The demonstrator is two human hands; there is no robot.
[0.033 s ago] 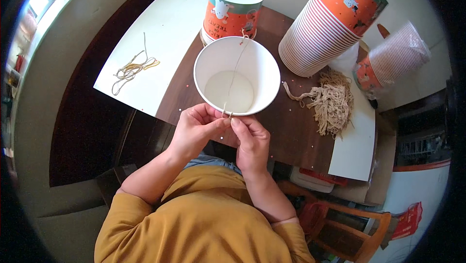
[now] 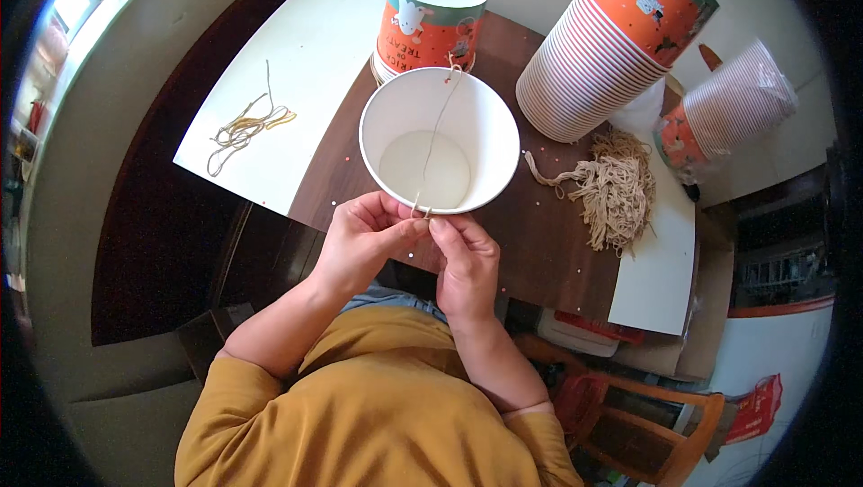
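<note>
From my remote seat I see both hands meeting at the near rim of a white paper bucket point(image 2: 440, 141) that stands on the dark table point(image 2: 548, 244). The left hand point(image 2: 360, 240) and the right hand point(image 2: 465, 258) each have a narrow grip, thumb and forefinger pinched on the near end of a thin pale string point(image 2: 435, 132). That end sits just at the bucket's 6 o'clock edge, where a small loop shows between the fingertips.

The relation that matters: the string's long axis runs from the hands toward 12 o'clock, across the bucket's open mouth, up to the far rim, where it seems to be fixed; I cannot tell how. So the string lies straight ahead of both grips, and the two hands are about equally near to it, touching each other at the pinch.

Beyond the bucket, at 12 o'clock, stands an orange printed bucket upside down point(image 2: 431, 19). At 1 o'clock leans a tall stack of nested buckets point(image 2: 616, 46), and at 3 o'clock lies a bundle of strings point(image 2: 611, 186). A few loose strings point(image 2: 247, 127) rest on the white sheet point(image 2: 306, 46) at 10 o'clock.
</note>
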